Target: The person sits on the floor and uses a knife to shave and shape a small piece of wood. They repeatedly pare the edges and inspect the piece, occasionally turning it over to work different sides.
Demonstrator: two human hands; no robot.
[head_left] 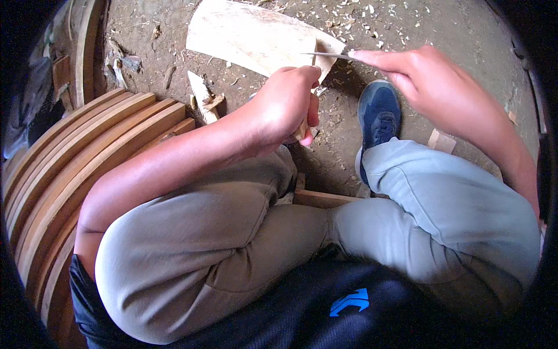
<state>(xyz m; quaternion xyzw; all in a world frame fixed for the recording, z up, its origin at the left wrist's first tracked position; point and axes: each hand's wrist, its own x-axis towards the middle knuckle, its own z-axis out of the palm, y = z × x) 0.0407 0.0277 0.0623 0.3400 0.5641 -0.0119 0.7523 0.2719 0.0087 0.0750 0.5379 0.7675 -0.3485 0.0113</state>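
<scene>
My left hand [288, 102] is closed around a narrow wooden stick [303, 129]. One end shows below my fingers, and the upper end stands above my thumb. In my right hand [414, 68] is a thin-bladed knife [331, 55], its handle hidden by my fingers. The blade points left and crosses the stick's upper end, at or very near the wood; whether it touches I cannot tell. Just beyond both hands a broad pale wooden slab [244, 32] lies on the ground.
Curved wooden boards [93, 136] are stacked at my left. Pale shavings [349, 20] litter the dirt floor beyond my hands. A split wood scrap [202, 96] lies near my left forearm. My blue shoe [379, 110] is below the right hand, with a small wood block [442, 141] beside my right knee.
</scene>
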